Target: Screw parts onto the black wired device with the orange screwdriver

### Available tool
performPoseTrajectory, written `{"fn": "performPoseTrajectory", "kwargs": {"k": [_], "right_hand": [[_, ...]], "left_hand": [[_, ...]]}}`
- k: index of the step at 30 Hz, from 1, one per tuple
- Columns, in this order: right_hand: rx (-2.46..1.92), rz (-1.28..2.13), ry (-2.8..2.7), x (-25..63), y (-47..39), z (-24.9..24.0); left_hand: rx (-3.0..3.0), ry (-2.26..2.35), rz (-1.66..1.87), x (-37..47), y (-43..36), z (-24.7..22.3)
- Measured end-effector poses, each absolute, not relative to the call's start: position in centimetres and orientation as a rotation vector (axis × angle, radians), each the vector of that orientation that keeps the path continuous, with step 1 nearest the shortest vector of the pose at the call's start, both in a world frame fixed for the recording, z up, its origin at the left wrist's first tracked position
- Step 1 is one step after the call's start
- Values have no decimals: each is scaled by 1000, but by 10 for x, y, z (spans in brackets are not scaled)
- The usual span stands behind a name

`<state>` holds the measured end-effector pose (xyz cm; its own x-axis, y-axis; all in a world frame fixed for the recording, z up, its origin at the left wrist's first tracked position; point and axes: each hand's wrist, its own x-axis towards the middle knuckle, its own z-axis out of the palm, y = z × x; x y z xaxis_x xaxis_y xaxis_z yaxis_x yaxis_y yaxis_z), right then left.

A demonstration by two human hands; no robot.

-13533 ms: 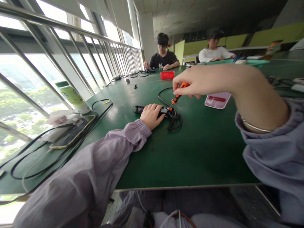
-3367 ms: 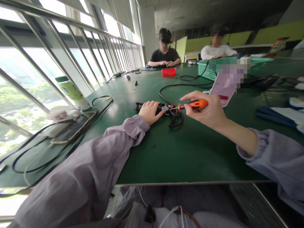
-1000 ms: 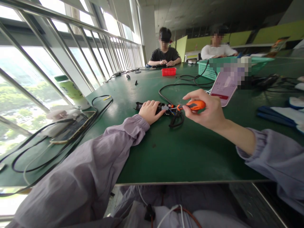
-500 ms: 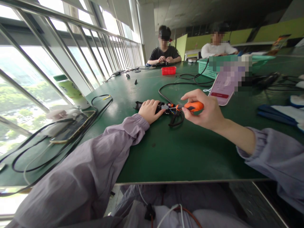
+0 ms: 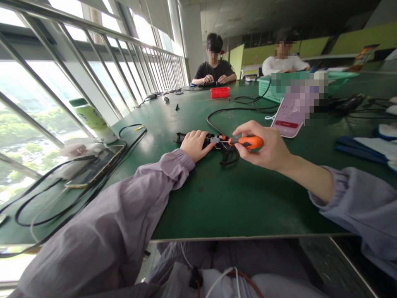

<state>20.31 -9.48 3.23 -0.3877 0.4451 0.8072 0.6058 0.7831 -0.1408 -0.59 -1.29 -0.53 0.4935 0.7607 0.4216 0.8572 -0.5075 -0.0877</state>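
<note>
My left hand (image 5: pixel 195 145) is wrapped over a black device (image 5: pixel 180 138) that lies on the green table (image 5: pixel 198 207), its thumb beside a grey part. At the device's right end, orange parts and thin coloured wires show. In my right hand (image 5: pixel 268 147) is an orange and black screwdriver (image 5: pixel 248 142), held nearly level between the fingers. Its thin shaft points left and reaches the grey part by my left thumb; the exact contact of the tip is too small to tell. A black cable runs from the device's right end.
Cables and a phone (image 5: pixel 96 167) lie at the left, near a green cup (image 5: pixel 93 120). Ahead are a red box (image 5: pixel 220 92) and a green basket (image 5: pixel 269 89). A propped phone (image 5: pixel 293 111) and gloves (image 5: pixel 362 150) are at the right. Two people sit across the table.
My right hand and the screwdriver have shifted slightly left, and its fingers have changed position a little. The hands of the person in black have moved slightly apart.
</note>
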Motion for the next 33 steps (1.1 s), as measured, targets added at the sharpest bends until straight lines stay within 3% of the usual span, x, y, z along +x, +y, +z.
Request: {"fn": "performPoseTrajectory", "kwargs": {"k": [10,18,33], "right_hand": [[-715,-172,-2316,201,-90,22],[-928,35,-1845,204,-89,27],[-817,-183,-1782,205,-85,26]], "left_hand": [[-2448,-1365,-460,-6,-14,-4],[-2462,-1373,-473,-6,-14,-4],[-2465,-1363,-493,-7,-13,-5]]}}
